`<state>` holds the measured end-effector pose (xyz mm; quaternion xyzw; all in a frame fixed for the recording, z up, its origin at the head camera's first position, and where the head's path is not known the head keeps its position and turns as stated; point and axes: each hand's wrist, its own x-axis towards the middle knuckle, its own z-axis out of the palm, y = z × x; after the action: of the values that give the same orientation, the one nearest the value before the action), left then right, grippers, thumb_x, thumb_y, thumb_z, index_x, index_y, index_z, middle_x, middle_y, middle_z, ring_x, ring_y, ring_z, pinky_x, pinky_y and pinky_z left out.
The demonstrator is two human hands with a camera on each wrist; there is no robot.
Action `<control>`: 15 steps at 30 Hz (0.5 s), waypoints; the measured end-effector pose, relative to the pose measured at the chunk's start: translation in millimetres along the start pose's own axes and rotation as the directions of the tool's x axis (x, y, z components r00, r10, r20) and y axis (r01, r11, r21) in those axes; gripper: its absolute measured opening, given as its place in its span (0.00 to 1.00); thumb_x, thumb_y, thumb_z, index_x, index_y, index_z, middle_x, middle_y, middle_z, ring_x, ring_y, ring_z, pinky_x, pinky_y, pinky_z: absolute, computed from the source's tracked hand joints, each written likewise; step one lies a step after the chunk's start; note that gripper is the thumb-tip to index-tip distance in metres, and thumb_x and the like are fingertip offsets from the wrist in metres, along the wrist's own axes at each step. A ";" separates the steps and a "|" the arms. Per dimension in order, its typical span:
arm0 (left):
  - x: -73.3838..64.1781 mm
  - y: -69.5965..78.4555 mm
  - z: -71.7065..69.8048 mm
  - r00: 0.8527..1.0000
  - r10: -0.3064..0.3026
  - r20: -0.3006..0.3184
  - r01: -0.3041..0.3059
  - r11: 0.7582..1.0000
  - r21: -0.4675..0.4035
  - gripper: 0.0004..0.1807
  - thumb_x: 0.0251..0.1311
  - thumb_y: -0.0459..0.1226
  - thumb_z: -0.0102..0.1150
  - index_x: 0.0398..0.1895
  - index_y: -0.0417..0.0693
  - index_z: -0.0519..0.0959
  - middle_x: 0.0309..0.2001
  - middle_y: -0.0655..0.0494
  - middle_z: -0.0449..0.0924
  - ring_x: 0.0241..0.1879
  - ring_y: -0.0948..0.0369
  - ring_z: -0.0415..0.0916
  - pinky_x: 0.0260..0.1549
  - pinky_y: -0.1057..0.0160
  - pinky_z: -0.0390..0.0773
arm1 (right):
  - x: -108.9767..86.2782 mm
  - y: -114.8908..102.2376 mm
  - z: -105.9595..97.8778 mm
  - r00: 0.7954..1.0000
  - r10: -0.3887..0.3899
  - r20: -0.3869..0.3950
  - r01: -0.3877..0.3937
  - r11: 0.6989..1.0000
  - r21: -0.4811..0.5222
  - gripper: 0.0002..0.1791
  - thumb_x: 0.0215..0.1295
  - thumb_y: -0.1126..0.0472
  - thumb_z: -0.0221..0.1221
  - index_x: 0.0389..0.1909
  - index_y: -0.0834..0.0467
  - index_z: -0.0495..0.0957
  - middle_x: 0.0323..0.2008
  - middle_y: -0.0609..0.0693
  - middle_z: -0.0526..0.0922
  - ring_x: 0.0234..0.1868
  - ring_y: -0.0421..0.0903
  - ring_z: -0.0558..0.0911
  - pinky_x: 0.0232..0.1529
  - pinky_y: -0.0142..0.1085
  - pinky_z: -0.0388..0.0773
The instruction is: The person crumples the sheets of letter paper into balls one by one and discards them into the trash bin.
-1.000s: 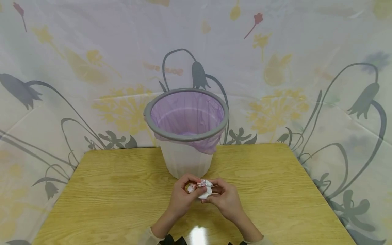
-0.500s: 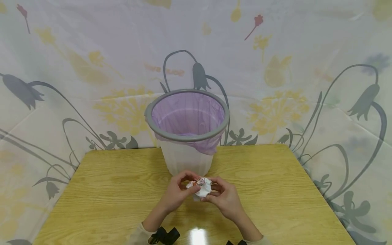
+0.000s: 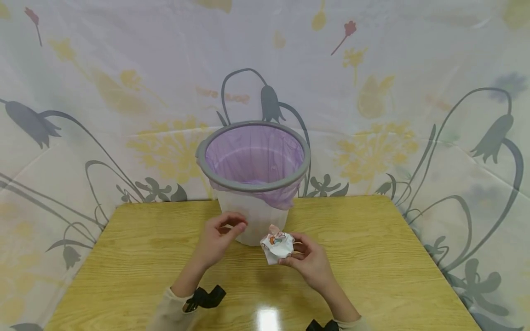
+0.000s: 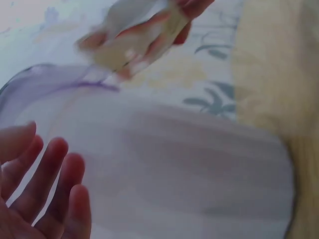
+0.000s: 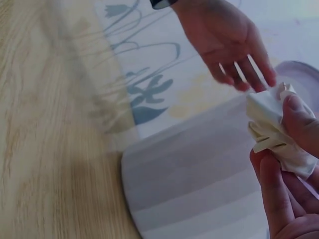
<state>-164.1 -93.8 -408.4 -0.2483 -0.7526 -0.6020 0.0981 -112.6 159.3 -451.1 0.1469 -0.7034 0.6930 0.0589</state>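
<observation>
My right hand (image 3: pixel 310 263) pinches a crumpled piece of white paper (image 3: pixel 278 247) with orange and pink print, between thumb and fingers. In the right wrist view the crumpled paper (image 5: pixel 276 127) shows many folds. To its left, my left hand (image 3: pixel 215 241) holds nothing, and its fingers are loosely bent. The left wrist view shows those fingers (image 4: pixel 52 164) spread a little apart. Behind both hands stands a white bin (image 3: pixel 252 216) with a grey rim (image 3: pixel 253 187). A purple bag (image 3: pixel 252 156) lines it and hangs over the front of the rim.
The bin stands near the back of a wooden table (image 3: pixel 364 257). A cloth (image 3: pixel 165 69) with a printed flower pattern hangs behind the table and along both sides. Black camera mounts (image 3: pixel 204 296) are worn on the wrists.
My left hand has let go of the crumpled paper and moved left and slightly away. The right hand keeps holding the paper, now a more compact wad, in nearly the same place.
</observation>
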 end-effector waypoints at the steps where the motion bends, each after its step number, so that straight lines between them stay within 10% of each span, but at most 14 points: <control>1: 3.1 2.0 -4.5 0.999 0.005 -0.050 -0.005 1.000 0.003 0.06 0.65 0.30 0.63 0.42 0.38 0.84 0.39 0.49 0.85 0.38 0.62 0.81 0.35 0.65 0.82 | 0.0 0.0 -1.7 1.000 0.001 -0.009 -0.001 1.000 0.002 0.31 0.48 0.79 0.71 0.56 0.75 0.73 0.48 0.68 0.78 0.43 0.44 0.84 0.41 0.38 0.84; 4: 12.2 11.3 -16.8 0.974 0.047 -0.221 -0.042 0.999 0.029 0.05 0.64 0.27 0.62 0.42 0.36 0.84 0.37 0.44 0.85 0.34 0.65 0.81 0.34 0.69 0.81 | 0.5 0.4 -7.5 1.000 -0.020 -0.017 0.020 1.000 0.009 0.31 0.49 0.80 0.69 0.56 0.75 0.72 0.49 0.69 0.77 0.44 0.44 0.84 0.41 0.37 0.84; 8: 22.3 38.3 -28.3 0.901 0.155 -0.404 -0.120 0.987 0.109 0.05 0.63 0.22 0.60 0.40 0.28 0.82 0.36 0.36 0.82 0.32 0.68 0.79 0.31 0.74 0.78 | 1.8 -0.5 -15.3 0.998 -0.065 -0.012 0.065 0.998 0.010 0.30 0.50 0.80 0.69 0.56 0.76 0.72 0.49 0.71 0.76 0.45 0.43 0.84 0.41 0.37 0.84; 12: 31.5 58.6 -35.9 0.838 0.244 -0.488 -0.167 0.966 0.197 0.06 0.62 0.20 0.59 0.40 0.24 0.80 0.38 0.33 0.80 0.36 0.68 0.76 0.31 0.76 0.76 | 3.0 -2.9 -22.8 0.997 -0.066 -0.028 0.066 0.998 -0.007 0.29 0.52 0.79 0.69 0.57 0.75 0.72 0.49 0.68 0.77 0.44 0.43 0.84 0.40 0.37 0.84; 15: 39.9 57.7 -42.2 0.829 0.273 -0.488 -0.170 0.955 0.244 0.07 0.62 0.23 0.60 0.43 0.27 0.81 0.41 0.36 0.80 0.40 0.66 0.75 0.32 0.77 0.75 | 3.6 -5.2 -29.3 0.998 -0.043 -0.050 0.042 0.999 -0.022 0.30 0.53 0.78 0.69 0.58 0.74 0.72 0.49 0.64 0.77 0.44 0.43 0.84 0.40 0.37 0.84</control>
<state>-176.3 -115.1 -330.3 -0.1530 -0.7183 -0.5563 0.3889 -118.0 187.9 -444.2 0.1435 -0.7056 0.6877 0.0928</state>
